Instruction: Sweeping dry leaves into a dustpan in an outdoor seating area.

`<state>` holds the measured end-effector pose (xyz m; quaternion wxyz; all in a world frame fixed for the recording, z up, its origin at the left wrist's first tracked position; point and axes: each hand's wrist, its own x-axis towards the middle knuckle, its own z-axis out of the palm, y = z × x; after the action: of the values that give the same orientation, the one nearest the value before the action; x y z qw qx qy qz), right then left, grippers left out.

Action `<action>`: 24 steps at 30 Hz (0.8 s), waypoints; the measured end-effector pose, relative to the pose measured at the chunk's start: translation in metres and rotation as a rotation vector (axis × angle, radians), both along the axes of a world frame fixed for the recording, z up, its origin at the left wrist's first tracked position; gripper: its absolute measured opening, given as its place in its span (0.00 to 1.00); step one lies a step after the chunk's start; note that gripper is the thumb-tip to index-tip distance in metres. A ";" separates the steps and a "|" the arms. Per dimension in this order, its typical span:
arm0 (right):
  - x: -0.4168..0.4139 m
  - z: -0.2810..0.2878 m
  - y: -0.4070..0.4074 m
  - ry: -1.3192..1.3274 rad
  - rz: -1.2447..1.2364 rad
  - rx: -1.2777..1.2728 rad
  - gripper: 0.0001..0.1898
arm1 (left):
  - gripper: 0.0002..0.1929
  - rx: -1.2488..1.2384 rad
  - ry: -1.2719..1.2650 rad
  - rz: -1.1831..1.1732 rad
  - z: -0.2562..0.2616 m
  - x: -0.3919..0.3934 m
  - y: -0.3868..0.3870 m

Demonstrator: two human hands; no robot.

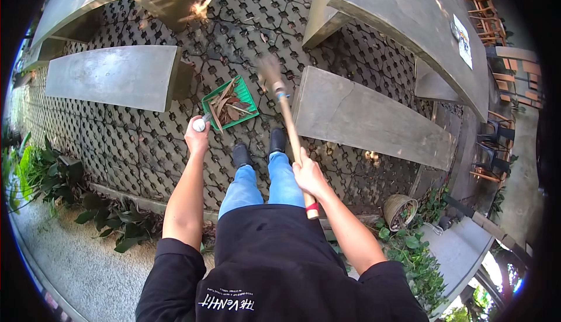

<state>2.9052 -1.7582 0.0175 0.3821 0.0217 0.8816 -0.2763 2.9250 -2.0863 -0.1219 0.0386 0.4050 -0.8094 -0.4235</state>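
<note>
My left hand (197, 137) grips the white-topped handle (199, 125) of a green plastic dustpan (250, 96). Dry brown leaves (230, 106) lie heaped in the pan, a few poking over its rim. In my right hand (308, 174) is the wooden shaft of a broom (289, 120), held slantwise with its butt end near my waist. The broom's head (270, 70) is blurred and sits over the paving, to the right of the dustpan and apart from it. Whether its bristles touch the ground I cannot tell.
Perforated concrete pavers (232, 33) cover the ground. A concrete bench (363, 116) stands close on the right, another bench (114, 74) on the left. Concrete tables (394, 20) rise beyond them. A woven basket (399, 211) sits at lower right; leafy plants (118, 217) edge the left side.
</note>
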 end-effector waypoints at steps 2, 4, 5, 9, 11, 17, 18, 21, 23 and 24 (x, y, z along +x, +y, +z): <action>0.011 0.022 -0.002 -0.171 -0.052 -0.049 0.31 | 0.18 0.009 -0.036 0.016 -0.002 -0.003 -0.004; 0.035 0.038 -0.002 -0.229 -0.041 -0.082 0.31 | 0.19 0.004 -0.044 0.018 -0.008 -0.005 -0.009; 0.056 0.032 0.002 -0.208 0.000 -0.080 0.31 | 0.19 0.016 -0.032 0.009 -0.011 -0.005 -0.011; 0.081 0.060 0.005 -0.277 -0.136 -0.080 0.31 | 0.19 -0.004 -0.069 -0.029 -0.013 -0.002 -0.016; 0.073 0.078 0.001 -0.230 -0.170 -0.050 0.31 | 0.19 0.021 -0.016 -0.029 -0.014 0.000 -0.019; 0.000 0.042 -0.030 0.021 -0.076 0.091 0.31 | 0.16 0.020 0.083 0.034 0.000 -0.009 -0.025; -0.010 0.023 -0.031 0.132 -0.010 0.073 0.31 | 0.16 0.034 0.063 0.059 0.004 -0.013 -0.024; -0.037 -0.025 -0.033 0.198 0.082 0.138 0.30 | 0.16 0.058 0.057 0.092 0.012 -0.021 -0.018; -0.037 -0.037 -0.027 0.129 0.143 0.117 0.30 | 0.16 0.072 0.102 0.091 0.006 -0.018 -0.023; -0.034 -0.038 -0.025 0.058 0.207 0.101 0.30 | 0.16 0.069 0.102 0.092 0.002 -0.019 -0.027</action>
<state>2.8709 -1.7828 -0.0209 0.3813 -0.0582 0.9026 -0.1910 2.9061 -2.1133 -0.1197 0.0854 0.4206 -0.7719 -0.4690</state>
